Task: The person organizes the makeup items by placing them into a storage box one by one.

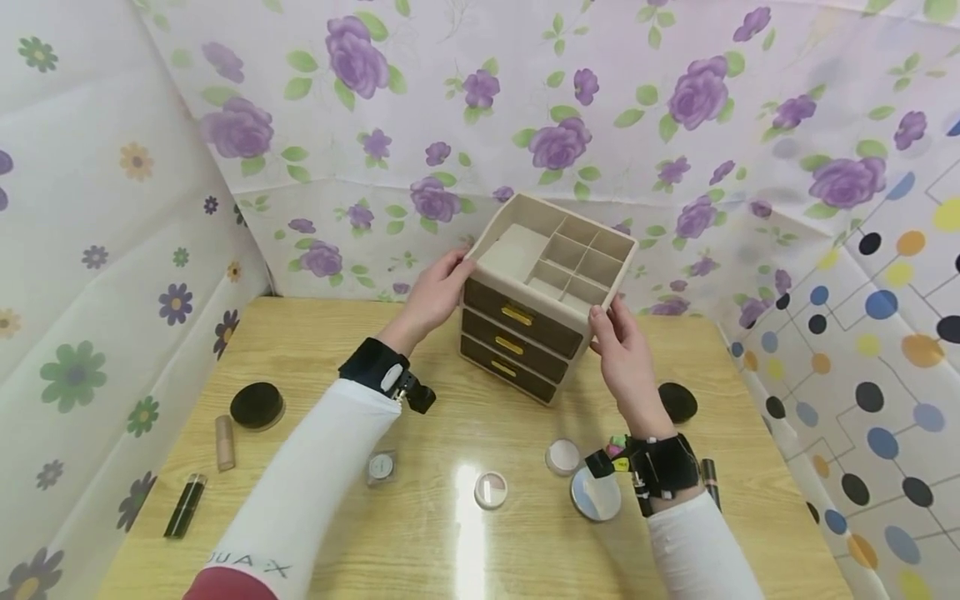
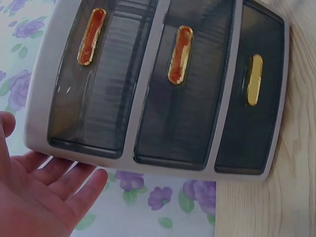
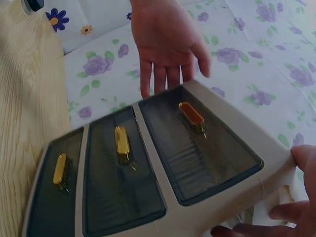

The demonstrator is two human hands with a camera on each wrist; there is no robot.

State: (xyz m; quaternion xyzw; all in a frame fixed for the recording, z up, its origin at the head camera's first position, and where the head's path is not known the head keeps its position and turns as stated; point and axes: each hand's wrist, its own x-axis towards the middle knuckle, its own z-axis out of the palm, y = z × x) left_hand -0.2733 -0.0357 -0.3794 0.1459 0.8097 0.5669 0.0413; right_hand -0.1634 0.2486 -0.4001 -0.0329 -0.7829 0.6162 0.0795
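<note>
A cream drawer organizer (image 1: 525, 287) with three dark see-through drawers and gold handles stands between the hands, turned at an angle, its base close to the table. Its open top has a wide section and several small square compartments. My left hand (image 1: 438, 296) touches the organizer's left side; the left wrist view shows the fingers (image 2: 74, 185) fairly straight and the thumb apart from it. At the opposite upper corner, my right hand (image 1: 624, 354) grips the organizer, thumb at the front edge and fingers curled against the side. Parts of those fingers are hidden behind the frame.
On the wooden table (image 1: 420, 533) lie a black round compact (image 1: 257, 406), a beige tube (image 1: 224, 443), a dark lipstick-like tube (image 1: 185, 506), small round pots (image 1: 491, 490) and a silvery disc (image 1: 596, 493). Another black round item (image 1: 677, 402) lies right. Flowered cloth (image 1: 420, 125) hangs behind.
</note>
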